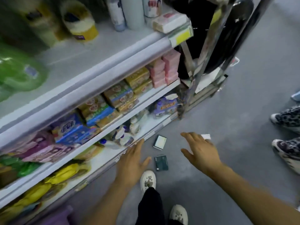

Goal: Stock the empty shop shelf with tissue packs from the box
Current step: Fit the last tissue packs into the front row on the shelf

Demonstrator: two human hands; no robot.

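Note:
Both my hands reach down over the grey floor in front of a white shop shelf unit [103,62]. My left hand [131,161] is spread flat with straight fingers near the bottom shelf edge and holds nothing. My right hand [201,150] is also open, fingers extended, empty. Between them on the floor lie two small packs: a light one [159,142] and a dark green one [161,163]. A tissue pack [170,23] sits on the right end of the upper shelf. No box is in view.
The middle shelf holds pink, gold, blue and purple packs [120,95]; lower shelves hold bottles and yellow bags. A metal rack [209,65] stands right of the shelves. Another person's patterned shoes [287,120] are at the right edge. My white shoes [147,181] stand below my hands.

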